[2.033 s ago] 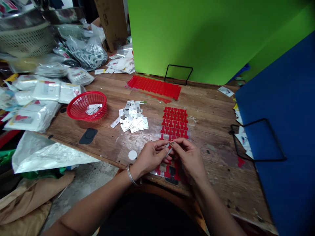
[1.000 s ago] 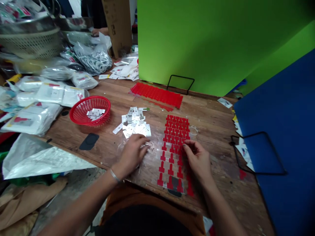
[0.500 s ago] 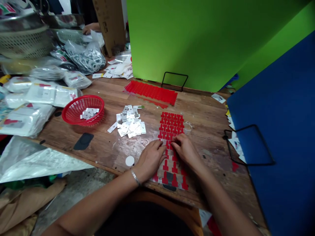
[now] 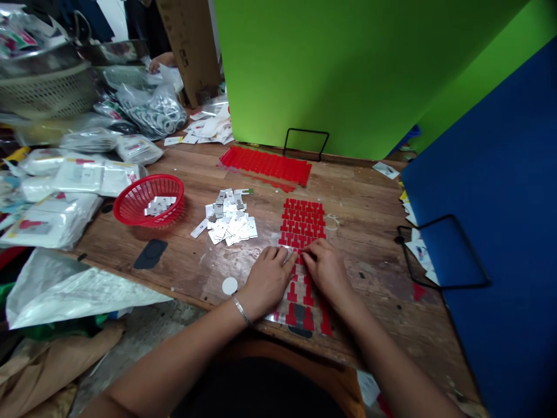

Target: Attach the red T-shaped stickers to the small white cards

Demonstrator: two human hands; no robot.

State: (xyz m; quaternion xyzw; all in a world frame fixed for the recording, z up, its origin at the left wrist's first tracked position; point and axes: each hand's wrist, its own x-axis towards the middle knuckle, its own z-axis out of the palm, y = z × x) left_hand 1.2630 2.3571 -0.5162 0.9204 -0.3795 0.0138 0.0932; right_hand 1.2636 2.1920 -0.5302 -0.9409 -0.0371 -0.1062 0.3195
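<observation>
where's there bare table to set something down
Widest: the brown wooden tabletop between the red T-shaped pieces and the right-hand black wire frame, bar small marks. A narrow strip also lies between the red plastic basket and the white tag pile. Crowded: far left, with clear plastic packets, and front centre, with left hand and right hand.

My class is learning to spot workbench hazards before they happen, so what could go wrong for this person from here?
The fingers of the left hand and right hand meet close over the red T-shaped pieces, so a neighbouring piece might get nudged.
The white disc lies beside the left wrist, near the front edge of the table; a sweep could knock it off.
The pale tags lie in a loose heap and could scatter if bumped.
</observation>
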